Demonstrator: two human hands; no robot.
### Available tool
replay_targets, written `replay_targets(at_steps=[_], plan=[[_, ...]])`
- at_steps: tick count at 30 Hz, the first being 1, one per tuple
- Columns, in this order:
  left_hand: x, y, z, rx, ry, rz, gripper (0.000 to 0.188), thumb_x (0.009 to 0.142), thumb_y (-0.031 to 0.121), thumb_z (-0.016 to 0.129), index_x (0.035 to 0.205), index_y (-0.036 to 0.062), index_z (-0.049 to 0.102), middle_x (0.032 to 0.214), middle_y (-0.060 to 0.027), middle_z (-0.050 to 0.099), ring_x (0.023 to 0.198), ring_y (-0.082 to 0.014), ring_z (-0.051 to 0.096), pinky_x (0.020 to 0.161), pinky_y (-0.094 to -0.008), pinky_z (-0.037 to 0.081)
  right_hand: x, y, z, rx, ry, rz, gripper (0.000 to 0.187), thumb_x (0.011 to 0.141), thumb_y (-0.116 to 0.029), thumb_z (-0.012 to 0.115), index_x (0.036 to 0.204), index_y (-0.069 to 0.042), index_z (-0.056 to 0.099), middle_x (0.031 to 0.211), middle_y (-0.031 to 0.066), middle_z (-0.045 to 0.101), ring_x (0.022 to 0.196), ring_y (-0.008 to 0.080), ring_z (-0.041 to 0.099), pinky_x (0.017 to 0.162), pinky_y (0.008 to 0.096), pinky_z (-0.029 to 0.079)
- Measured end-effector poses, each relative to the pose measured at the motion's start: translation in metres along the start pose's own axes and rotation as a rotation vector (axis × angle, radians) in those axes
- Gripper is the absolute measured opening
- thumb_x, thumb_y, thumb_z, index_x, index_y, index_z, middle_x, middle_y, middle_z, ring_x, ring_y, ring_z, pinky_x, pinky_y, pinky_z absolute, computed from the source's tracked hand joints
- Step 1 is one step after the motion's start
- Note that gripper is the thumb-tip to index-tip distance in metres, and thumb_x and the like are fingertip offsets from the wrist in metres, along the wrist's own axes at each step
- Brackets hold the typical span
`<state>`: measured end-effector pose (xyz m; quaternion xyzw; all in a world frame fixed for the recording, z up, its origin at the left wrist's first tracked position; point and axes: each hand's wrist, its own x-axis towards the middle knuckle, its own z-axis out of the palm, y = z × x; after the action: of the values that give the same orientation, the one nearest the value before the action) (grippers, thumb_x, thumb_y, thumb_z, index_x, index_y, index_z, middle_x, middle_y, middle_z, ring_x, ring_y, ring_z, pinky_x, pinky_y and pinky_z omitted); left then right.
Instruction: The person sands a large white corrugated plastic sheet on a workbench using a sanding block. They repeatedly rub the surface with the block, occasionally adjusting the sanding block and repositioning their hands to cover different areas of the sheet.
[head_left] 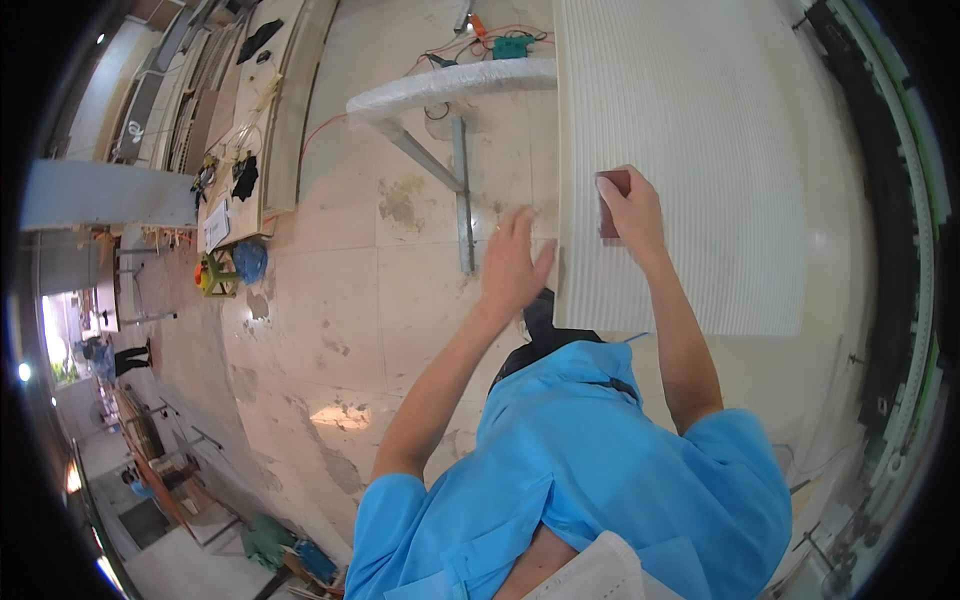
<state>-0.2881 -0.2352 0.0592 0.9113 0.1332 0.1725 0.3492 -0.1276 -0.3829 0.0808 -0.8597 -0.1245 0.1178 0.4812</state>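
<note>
A long white panel (700,130) with fine ribs along its length lies in front of me. My right hand (640,212) grips a reddish-brown sanding block (608,222) and holds it on the panel near its left edge. My left hand (513,262) hovers beside that edge with its fingers apart and nothing in it. Whether its fingertips touch the panel I cannot tell.
A plastic-wrapped trestle bar (450,85) on metal legs juts out left of the panel. Cables and a green power tool (512,47) lie on the floor beyond. A cluttered workbench (285,110) stands at far left. A distant person (105,358) stands further left.
</note>
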Motion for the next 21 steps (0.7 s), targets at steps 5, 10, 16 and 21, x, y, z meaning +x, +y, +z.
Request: replay_targets(at_steps=[5, 10, 16, 21], plan=[[0.08, -0.082, -0.038, 0.112, -0.006, 0.004, 0.05, 0.093, 0.027, 0.069, 0.135, 0.0062, 0.054, 0.131, -0.0208, 0.059, 0.121, -0.0417, 0.057, 0.1, -0.0492, 0.047, 0.001, -0.015, 0.029, -0.167, 0.046, 0.043, 0.022, 0.094, -0.023, 0.065, 0.099, -0.002, 0.066, 0.094, 0.016, 0.074, 0.087, 0.0337, 0.072, 0.074, 0.0439, 0.055], [0.183, -0.187, -0.079, 0.324, 0.092, 0.033, 0.047, 0.092, 0.03, 0.069, 0.129, 0.0046, 0.057, 0.127, -0.0224, 0.06, 0.117, -0.0426, 0.057, 0.097, -0.0509, 0.047, 0.005, -0.022, 0.049, -0.377, 0.139, -0.012, 0.015, 0.095, -0.019, 0.061, 0.093, -0.004, 0.06, 0.088, 0.0133, 0.07, 0.078, 0.0349, 0.069, 0.067, 0.0489, 0.054], [0.25, -0.253, -0.105, 0.483, 0.092, 0.137, 0.028, 0.091, 0.031, 0.069, 0.107, 0.0077, 0.065, 0.109, -0.0128, 0.066, 0.1, -0.0344, 0.062, 0.088, -0.0468, 0.047, -0.002, -0.026, 0.06, -0.711, 0.132, -0.072, 0.01, 0.094, -0.016, 0.06, 0.094, -0.007, 0.056, 0.083, 0.0124, 0.063, 0.069, 0.0347, 0.066, 0.06, 0.048, 0.052], [0.292, -0.25, -0.094, 0.417, -0.003, 0.051, 0.029, 0.091, 0.032, 0.068, 0.077, 0.0076, 0.06, 0.078, -0.0087, 0.065, 0.079, -0.0313, 0.063, 0.075, -0.0456, 0.047, 0.023, -0.032, 0.066, -0.74, 0.138, -0.073, 0.007, 0.094, -0.013, 0.059, 0.094, -0.007, 0.056, 0.082, 0.0112, 0.062, 0.065, 0.0325, 0.066, 0.056, 0.0441, 0.052]])
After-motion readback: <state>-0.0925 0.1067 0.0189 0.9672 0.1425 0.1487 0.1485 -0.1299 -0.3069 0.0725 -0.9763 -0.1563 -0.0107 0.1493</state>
